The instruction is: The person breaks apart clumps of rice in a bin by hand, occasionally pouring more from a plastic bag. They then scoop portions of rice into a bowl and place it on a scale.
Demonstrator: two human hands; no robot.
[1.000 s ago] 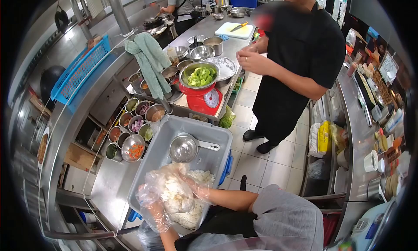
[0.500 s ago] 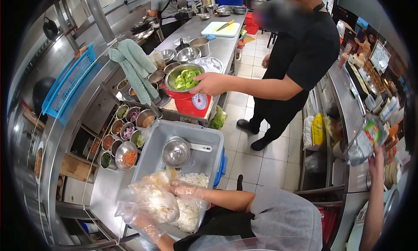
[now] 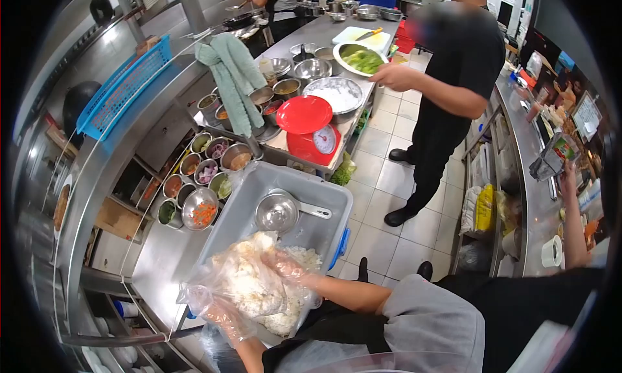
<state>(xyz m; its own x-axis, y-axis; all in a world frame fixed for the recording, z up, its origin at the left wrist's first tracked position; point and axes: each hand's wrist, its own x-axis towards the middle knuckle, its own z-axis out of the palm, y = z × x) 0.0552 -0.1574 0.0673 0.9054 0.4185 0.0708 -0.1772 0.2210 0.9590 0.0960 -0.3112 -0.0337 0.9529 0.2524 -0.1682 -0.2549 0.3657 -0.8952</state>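
A clear plastic bag of rice [image 3: 249, 285] is held between my two hands over the grey bin [image 3: 324, 230]. My left hand [image 3: 227, 318], in a clear disposable glove, grips the gathered side of the bag at the lower left. Against the bag's right side my right hand [image 3: 288, 267], gloved too, has its fingers curled, partly covered by plastic. Loose white rice [image 3: 285, 321] lies in the bin below and beside the bag. A metal scoop [image 3: 277, 212] with a white handle rests at the bin's far end.
Metal pots of chopped vegetables [image 3: 199, 206] stand left of the bin. Beyond it is a red kitchen scale [image 3: 311, 143]. A co-worker in black [image 3: 447, 81] holds a bowl of greens [image 3: 361, 59]. At right, another person's hand [image 3: 569, 179] holds a packet [image 3: 554, 156].
The co-worker has lifted the bowl of greens off the red scale and moved it away to the right. My hands stay on the bag, which shifts slightly. The view has turned a little.
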